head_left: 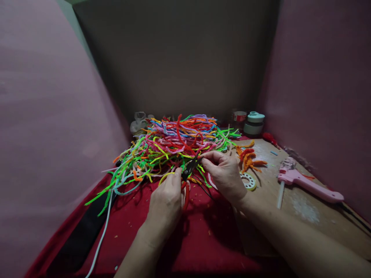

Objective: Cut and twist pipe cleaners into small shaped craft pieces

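Note:
My left hand (165, 199) is closed around red-handled pliers (188, 172) with long, dark jaws. The jaws point up and right, toward my right hand (222, 172). Thumb and forefinger of that hand are pinched together at the jaw tips; what they hold is too small to make out. Just beyond both hands rises a big heap of fuzzy pipe cleaners (185, 135) in red, orange, green, yellow, pink, purple and blue. A yellow pipe cleaner (165, 177) curves beside my left fingers.
On the right, a brown board (261, 227) carries a pink glue gun (310, 183), orange fuzzy pieces (249, 159) and a white ring with holes (252, 182). Behind stands a teal-lidded jar (254, 124). A black flat object (78, 235) and a white cord (102, 239) lie left on red cloth (208, 247).

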The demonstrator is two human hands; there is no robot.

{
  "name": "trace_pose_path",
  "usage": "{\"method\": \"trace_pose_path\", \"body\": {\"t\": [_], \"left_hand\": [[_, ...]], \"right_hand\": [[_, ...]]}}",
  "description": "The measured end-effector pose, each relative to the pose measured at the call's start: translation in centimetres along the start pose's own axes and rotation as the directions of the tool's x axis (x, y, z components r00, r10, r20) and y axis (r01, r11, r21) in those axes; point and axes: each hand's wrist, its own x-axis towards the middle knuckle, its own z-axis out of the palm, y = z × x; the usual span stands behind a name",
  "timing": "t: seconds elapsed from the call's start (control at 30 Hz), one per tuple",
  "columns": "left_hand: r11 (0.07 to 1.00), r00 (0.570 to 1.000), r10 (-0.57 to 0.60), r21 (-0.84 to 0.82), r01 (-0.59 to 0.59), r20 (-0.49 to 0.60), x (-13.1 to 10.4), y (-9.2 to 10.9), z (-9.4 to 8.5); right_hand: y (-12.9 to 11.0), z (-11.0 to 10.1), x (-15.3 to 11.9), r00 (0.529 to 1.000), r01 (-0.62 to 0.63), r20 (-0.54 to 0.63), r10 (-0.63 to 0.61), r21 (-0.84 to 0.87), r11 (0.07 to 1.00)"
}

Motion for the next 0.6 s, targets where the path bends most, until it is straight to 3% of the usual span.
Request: {"method": "trace_pose_path", "body": {"t": [0.6], "left_hand": [[0.997, 0.999, -0.022, 0.067, 0.023, -0.024, -0.18, -0.13, -0.31]], "right_hand": [[-0.02, -0.72, 0.99, 0.991, -0.104, 0.088, 0.099, 0.062, 0.993]]}}
